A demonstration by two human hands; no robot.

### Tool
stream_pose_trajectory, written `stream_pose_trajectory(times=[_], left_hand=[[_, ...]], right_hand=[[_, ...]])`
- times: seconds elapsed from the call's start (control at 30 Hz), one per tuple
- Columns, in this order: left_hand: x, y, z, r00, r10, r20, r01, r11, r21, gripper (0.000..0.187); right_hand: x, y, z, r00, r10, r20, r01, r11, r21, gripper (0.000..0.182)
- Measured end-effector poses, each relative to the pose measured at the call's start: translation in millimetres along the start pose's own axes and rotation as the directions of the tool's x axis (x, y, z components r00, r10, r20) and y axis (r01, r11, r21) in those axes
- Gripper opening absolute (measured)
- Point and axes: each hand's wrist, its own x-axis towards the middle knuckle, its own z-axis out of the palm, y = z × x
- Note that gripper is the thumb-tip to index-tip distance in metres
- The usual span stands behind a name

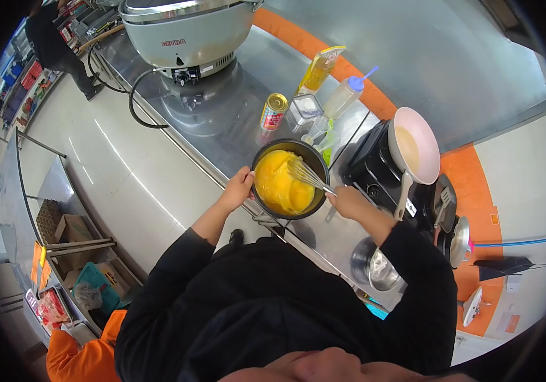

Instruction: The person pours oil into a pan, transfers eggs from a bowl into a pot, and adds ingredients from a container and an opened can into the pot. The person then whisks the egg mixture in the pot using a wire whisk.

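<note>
A dark round bowl (321, 207) sits tilted at the front edge of the steel counter, and yellow beaten egg (278, 184) covers its bottom. My left hand (240, 188) is closed on the bowl's left rim. In my right hand (351, 202) is a wire whisk (308, 175), gripped by its handle, with the wires down in the egg. Part of the whisk's handle is hidden by my fingers. Just beyond the bowl stand a small gold-lidded can (273, 113) and a clear container of white powder (305, 113).
A large rice cooker (187, 41) stands at the far left of the counter. A squeeze bottle (344, 97) and yellow pouch (319, 69) are at the back. On the right, a pink pan (420, 149) rests on a black stove (373, 172). Nearer lies a metal bowl (384, 274). Two people are nearby.
</note>
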Motion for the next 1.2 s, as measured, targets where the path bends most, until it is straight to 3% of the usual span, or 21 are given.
stream_pose_trajectory(times=[0.03,0.07,0.1,0.17,0.23,0.3,0.33,0.37,0.43,0.47,0.5,0.57,0.6,0.63,0.7,0.83,0.87,0.97,1.03,1.1,1.2], left_hand=[[0.2,1.7,0.5,1.000,-0.002,0.004,0.002,1.000,0.003,0.026],[3.4,5.2,-1.6,1.000,0.028,-0.001,-0.028,0.999,0.031,0.026],[-0.2,2.7,-1.3,0.999,0.040,0.002,-0.040,0.998,0.054,0.026],[6.8,1.3,-3.3,1.000,0.030,-0.008,-0.030,0.997,0.077,0.027],[17.6,10.5,-8.3,0.999,0.028,-0.025,-0.025,0.993,0.114,0.028],[20.9,21.4,-10.0,0.999,0.023,-0.029,-0.016,0.971,0.238,0.027],[26.9,27.2,-9.7,0.999,0.024,-0.035,-0.015,0.973,0.230,0.027],[30.5,32.0,-10.2,0.997,0.042,-0.061,-0.024,0.962,0.273,0.027],[45.1,29.8,-16.6,0.994,0.062,-0.095,-0.028,0.944,0.328,0.027],[52.4,19.1,-15.5,0.979,0.176,-0.108,-0.124,0.919,0.374,0.027],[57.5,11.6,-12.8,0.949,0.291,-0.118,-0.219,0.882,0.416,0.027],[51.8,17.6,-5.8,0.955,0.260,-0.145,-0.184,0.897,0.401,0.026],[51.0,18.6,-6.3,0.958,0.237,-0.159,-0.159,0.905,0.394,0.026],[50.1,17.0,-7.5,0.960,0.231,-0.155,-0.153,0.904,0.399,0.026],[51.6,14.8,-4.9,0.950,0.267,-0.165,-0.192,0.911,0.366,0.025],[46.9,15.2,0.0,0.950,0.259,-0.176,-0.177,0.907,0.382,0.026],[45.8,16.5,2.3,0.951,0.251,-0.179,-0.172,0.914,0.368,0.025],[41.7,14.0,4.3,0.947,0.248,-0.204,-0.165,0.920,0.355,0.025],[39.5,13.6,7.5,0.941,0.264,-0.214,-0.180,0.922,0.342,0.025],[37.0,11.7,9.9,0.950,0.223,-0.220,-0.140,0.930,0.340,0.025],[36.7,9.8,11.5,0.937,0.260,-0.235,-0.178,0.930,0.322,0.025]], right_hand=[[-11.4,-29.3,-10.8,0.963,-0.126,-0.239,0.085,0.981,-0.175,0.059],[-22.5,-43.7,-46.3,0.956,0.172,0.237,-0.192,0.979,0.064,0.053],[-20.3,-41.2,-39.1,0.954,0.171,0.247,-0.194,0.979,0.069,0.053],[-8.8,-15.0,-20.5,0.974,0.028,-0.227,-0.038,0.998,-0.040,0.051],[-5.8,-12.6,-28.1,0.983,-0.115,-0.144,0.087,0.978,-0.191,0.055],[-25.5,-45.4,-64.8,0.937,0.087,0.337,-0.140,0.980,0.138,0.057],[-17.5,-43.3,-46.3,0.996,-0.050,0.076,0.042,0.993,0.107,0.058],[-15.3,-35.3,-36.7,0.995,-0.054,0.083,0.046,0.994,0.100,0.058],[-16.7,-53.6,-42.9,0.941,0.053,0.335,-0.124,0.973,0.196,0.057],[-12.0,-49.3,-44.0,0.924,0.031,0.382,-0.143,0.953,0.268,0.055],[-10.2,-51.2,-34.9,0.921,0.029,0.387,-0.141,0.954,0.264,0.055],[-9.0,-59.3,-10.4,0.994,0.013,0.109,-0.036,0.976,0.214,0.054],[-15.0,-69.2,-30.5,0.943,0.042,0.329,-0.144,0.946,0.291,0.055],[-12.8,-70.1,-24.8,0.942,0.038,0.333,-0.144,0.943,0.299,0.055],[-7.4,-65.6,-17.9,0.991,0.103,0.080,-0.128,0.894,0.430,0.052],[1.0,-57.9,-22.3,0.919,0.030,0.392,-0.227,0.855,0.467,0.051],[6.8,-49.7,-9.8,0.953,0.028,0.301,-0.213,0.768,0.604,0.054],[-4.9,-74.6,-10.5,0.954,0.041,0.296,-0.163,0.902,0.399,0.053],[-1.1,-69.8,-12.1,0.923,0.063,0.380,-0.245,0.858,0.451,0.051],[2.9,-68.0,-0.2,0.994,0.081,-0.073,-0.047,0.923,0.382,0.052],[4.7,-56.5,-12.4,0.979,0.049,0.200,-0.144,0.859,0.491,0.055]])
